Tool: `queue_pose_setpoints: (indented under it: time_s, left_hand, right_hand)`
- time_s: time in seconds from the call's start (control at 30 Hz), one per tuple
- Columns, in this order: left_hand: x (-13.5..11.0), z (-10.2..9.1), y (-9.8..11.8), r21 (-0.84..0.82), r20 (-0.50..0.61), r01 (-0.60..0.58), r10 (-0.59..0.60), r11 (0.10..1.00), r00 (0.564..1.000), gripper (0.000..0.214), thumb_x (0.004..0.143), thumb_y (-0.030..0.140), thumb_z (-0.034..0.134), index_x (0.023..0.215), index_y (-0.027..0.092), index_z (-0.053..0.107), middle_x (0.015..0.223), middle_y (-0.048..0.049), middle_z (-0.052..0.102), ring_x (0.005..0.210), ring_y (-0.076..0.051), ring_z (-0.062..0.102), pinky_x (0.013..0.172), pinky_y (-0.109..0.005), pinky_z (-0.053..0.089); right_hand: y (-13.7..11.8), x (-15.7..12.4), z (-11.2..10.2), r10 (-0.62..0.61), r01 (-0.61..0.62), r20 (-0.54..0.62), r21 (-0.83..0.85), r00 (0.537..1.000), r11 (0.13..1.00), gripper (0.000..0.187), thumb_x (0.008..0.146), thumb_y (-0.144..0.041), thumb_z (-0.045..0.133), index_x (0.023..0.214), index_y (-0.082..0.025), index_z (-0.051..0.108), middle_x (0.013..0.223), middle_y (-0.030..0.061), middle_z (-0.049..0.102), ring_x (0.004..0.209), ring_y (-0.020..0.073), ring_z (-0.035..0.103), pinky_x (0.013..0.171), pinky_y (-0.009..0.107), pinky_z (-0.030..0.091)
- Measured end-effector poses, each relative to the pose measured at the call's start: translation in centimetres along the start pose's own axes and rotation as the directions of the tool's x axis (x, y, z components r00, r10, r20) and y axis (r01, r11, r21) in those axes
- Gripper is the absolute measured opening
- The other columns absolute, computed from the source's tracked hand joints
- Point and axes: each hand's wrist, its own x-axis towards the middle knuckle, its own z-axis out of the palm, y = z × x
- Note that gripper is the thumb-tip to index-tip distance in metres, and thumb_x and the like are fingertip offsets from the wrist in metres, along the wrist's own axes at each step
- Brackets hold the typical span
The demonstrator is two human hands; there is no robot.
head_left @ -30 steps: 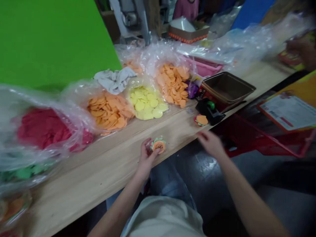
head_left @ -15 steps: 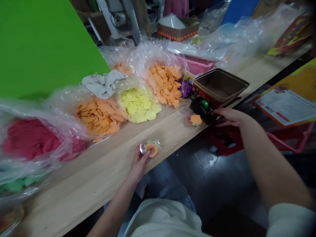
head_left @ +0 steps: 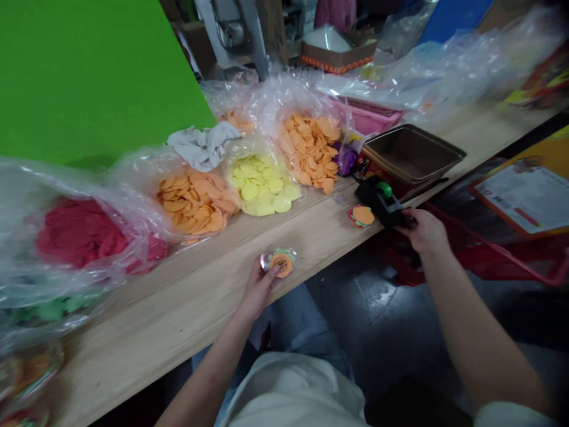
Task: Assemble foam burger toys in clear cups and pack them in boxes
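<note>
My left hand (head_left: 259, 286) is closed on a small clear plastic case (head_left: 281, 261) just above the wooden table. Inside it show an orange round with a printed mark and a green frilled edge, and the thumb lies over the front. My right hand (head_left: 424, 230) has its fingers closed at the near end of a black tape dispenser (head_left: 376, 198) with a green core; the fingertips are partly hidden in the dark. Left of the dispenser lies a small toy burger (head_left: 361, 216) of orange, green and red layers.
Open plastic bags hold red pieces (head_left: 82, 231), orange pieces (head_left: 193, 198), yellow pieces (head_left: 262, 184) and more orange pieces (head_left: 311, 148). An open tin (head_left: 411, 157) stands behind the dispenser. A pink basket (head_left: 367, 117) and white cloth (head_left: 202, 147) are farther back. Clear cases (head_left: 38, 367) sit lower left.
The view has swung a little to the left. My right hand's fingers have come together at the dispenser's near end. My left hand still holds the case.
</note>
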Motion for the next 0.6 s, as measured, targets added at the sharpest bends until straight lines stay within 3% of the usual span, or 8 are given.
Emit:
queue_pose_setpoints:
  time_s: [0.23,0.43,0.53,0.6]
  left_hand:
    - [0.5,-0.5,-0.3,0.029,0.001,0.013,-0.013,1.000,1.000,0.042,0.071,0.032,0.068,0.108,0.021,0.053,0.110,-0.0035,0.059,0.100,-0.016,0.057,0.088,-0.028,0.045]
    - [0.8,-0.6,-0.9,0.053,0.008,-0.005,0.005,0.999,1.000,0.042,0.072,0.032,0.067,0.111,0.023,0.052,0.113,-0.0016,0.059,0.103,-0.014,0.055,0.090,-0.025,0.042]
    - [0.6,-0.1,-0.6,-0.033,-0.038,-0.009,0.007,0.999,0.999,0.041,0.071,0.031,0.069,0.107,0.021,0.054,0.111,-0.0026,0.060,0.101,-0.014,0.057,0.088,-0.026,0.045]
    - [0.4,0.2,0.0,-0.153,-0.040,0.047,-0.054,0.987,0.998,0.036,0.072,0.033,0.067,0.104,0.020,0.056,0.112,-0.0046,0.060,0.100,-0.016,0.058,0.082,-0.025,0.048]
  right_hand:
    - [0.1,0.1,-0.9,-0.054,0.055,0.006,-0.031,0.999,0.998,0.006,0.061,-0.021,0.057,0.062,-0.018,0.052,0.065,-0.0029,0.052,0.064,0.0111,0.050,0.061,0.034,0.054]
    - [1.2,-0.3,-0.7,-0.175,0.177,0.024,-0.101,0.984,0.979,0.010,0.062,-0.027,0.055,0.060,-0.018,0.050,0.072,-0.0031,0.053,0.070,0.0096,0.052,0.063,0.024,0.052]
    - [2.1,-0.3,-0.2,-0.227,0.219,-0.033,-0.155,0.973,0.963,0.011,0.064,-0.029,0.052,0.063,-0.019,0.047,0.068,-0.0047,0.050,0.066,0.0082,0.049,0.060,0.020,0.048]
    - [2.5,-0.2,0.2,-0.245,0.223,-0.096,-0.198,0.965,0.955,0.012,0.066,-0.030,0.049,0.063,-0.020,0.044,0.064,-0.0058,0.046,0.062,0.0077,0.046,0.056,0.018,0.045]
